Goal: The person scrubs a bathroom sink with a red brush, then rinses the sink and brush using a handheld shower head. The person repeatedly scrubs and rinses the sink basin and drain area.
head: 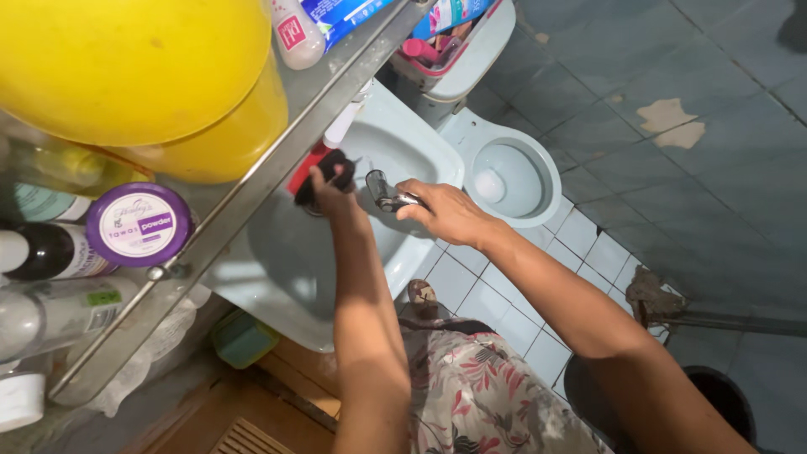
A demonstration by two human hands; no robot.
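Red-and-black scrub brush [318, 175] clamped in left hand [329, 189] over pale blue ceramic sink [286, 261]; chrome metal tap [380, 190] gripped by right hand [444, 212], fingers closed.

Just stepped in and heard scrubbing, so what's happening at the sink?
A person leans over the pale blue sink. The left hand presses a red and black brush near the tap, and the right hand grips the tap's metal handle. A toilet stands beside the sink.
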